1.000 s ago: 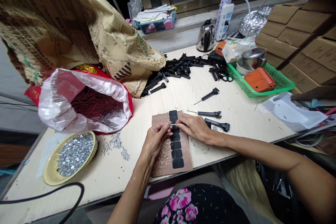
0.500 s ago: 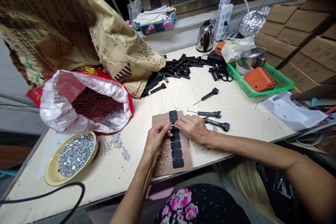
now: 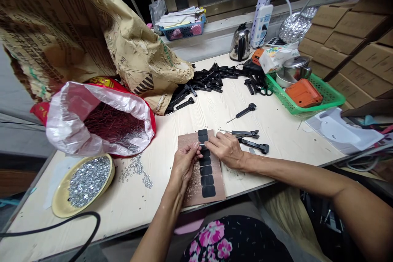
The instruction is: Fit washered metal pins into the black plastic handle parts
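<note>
Over a brown board with a column of black rounded patches, my two hands meet fingertip to fingertip. My left hand pinches the end of a thin metal rod. Opposite it, my right hand is closed around a black plastic handle, mostly hidden, from which the rod seems to come out. Just beyond my right hand lie black-handled tools with thin metal shafts, one of them partly under the fingers. Pale crumbs are scattered on the board by my left wrist.
Left of the board are a yellow bowl of small silvery parts and a white-lined red bag of thin rods. Black handles are heaped behind, beside a paper sack. A green basket and cardboard boxes stand right.
Both hands keep almost the same place and pinch. My left hand has shifted very slightly to the right; the things on the table look unmoved.
</note>
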Tool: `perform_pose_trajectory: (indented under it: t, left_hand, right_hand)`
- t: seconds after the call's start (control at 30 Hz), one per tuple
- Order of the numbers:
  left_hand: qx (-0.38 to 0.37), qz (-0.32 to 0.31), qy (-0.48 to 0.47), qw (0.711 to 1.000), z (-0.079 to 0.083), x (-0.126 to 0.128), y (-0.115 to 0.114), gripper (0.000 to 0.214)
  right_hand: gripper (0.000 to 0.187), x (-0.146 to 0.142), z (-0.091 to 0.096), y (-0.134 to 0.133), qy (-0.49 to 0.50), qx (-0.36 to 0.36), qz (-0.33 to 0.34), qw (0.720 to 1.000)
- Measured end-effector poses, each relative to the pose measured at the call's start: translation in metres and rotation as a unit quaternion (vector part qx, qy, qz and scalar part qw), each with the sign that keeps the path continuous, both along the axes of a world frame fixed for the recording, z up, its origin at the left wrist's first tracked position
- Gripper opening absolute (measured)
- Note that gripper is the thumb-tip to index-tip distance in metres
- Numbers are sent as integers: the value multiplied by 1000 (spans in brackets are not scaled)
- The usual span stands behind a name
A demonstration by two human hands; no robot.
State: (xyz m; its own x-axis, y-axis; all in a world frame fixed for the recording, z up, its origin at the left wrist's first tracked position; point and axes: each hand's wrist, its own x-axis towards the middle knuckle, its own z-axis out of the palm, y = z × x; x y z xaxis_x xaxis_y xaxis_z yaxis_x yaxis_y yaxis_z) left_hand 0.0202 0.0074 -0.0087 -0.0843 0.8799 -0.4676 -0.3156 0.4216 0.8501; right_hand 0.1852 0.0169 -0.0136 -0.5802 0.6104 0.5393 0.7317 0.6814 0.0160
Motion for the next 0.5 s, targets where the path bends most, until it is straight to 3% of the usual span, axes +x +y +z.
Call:
perform_pose_trajectory:
  t: [0.07,0.23,0.37,0.43,0.5]
  left_hand:
    - [1,6,-6,1000,0,-1,0,41]
    - [32,5,29,999,-2,-4,-2,39]
    - [55,-6,68,996,-6,-5,-4,35]
    - [83,-17,102,991,-7,-5,-5,33]
    - [116,-32,131,984,-7,-7,-6,30]
  right_hand:
    - [24,-2,-1,1,-2,3,-9,1000]
    - [19,-5,-3,2,47,-102,-20,993]
    - [22,-5,0,2,24,-129,-7,991]
    - [22,-4,1,4,64,-199,0,978]
    - [21,-2,2,10,141,-308,12,941]
